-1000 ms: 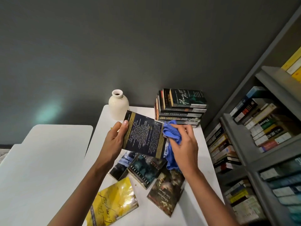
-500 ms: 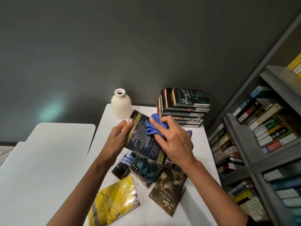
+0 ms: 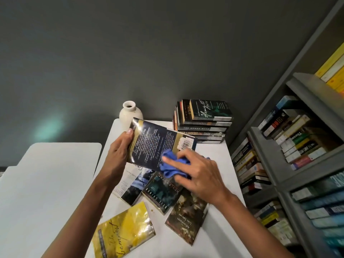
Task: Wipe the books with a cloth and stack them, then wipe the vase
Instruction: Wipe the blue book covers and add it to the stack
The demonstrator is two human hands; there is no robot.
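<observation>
My left hand (image 3: 119, 153) grips the left edge of a dark blue book (image 3: 154, 144), held tilted above the table with its back cover up. My right hand (image 3: 201, 175) presses a crumpled blue cloth (image 3: 173, 166) against the book's lower right part. A stack of several books (image 3: 202, 121) stands at the table's far right. The cream vase (image 3: 130, 114) stands at the far left corner, partly behind the held book. Several loose books lie flat below my hands: a yellow one (image 3: 122, 231), a Tom Sawyer paperback (image 3: 186, 215), a dark teal one (image 3: 162, 190) and a pale one (image 3: 128, 185).
The white table (image 3: 221, 159) ends close to a grey bookshelf (image 3: 290, 161) full of books on the right. A second white surface (image 3: 46, 183) lies to the left, with a narrow gap between. A dark grey wall rises behind.
My right hand has dragged the cloth from the book's upper middle down to its lower right part. The left hand has tipped the book flatter, so more of the back cover shows.
</observation>
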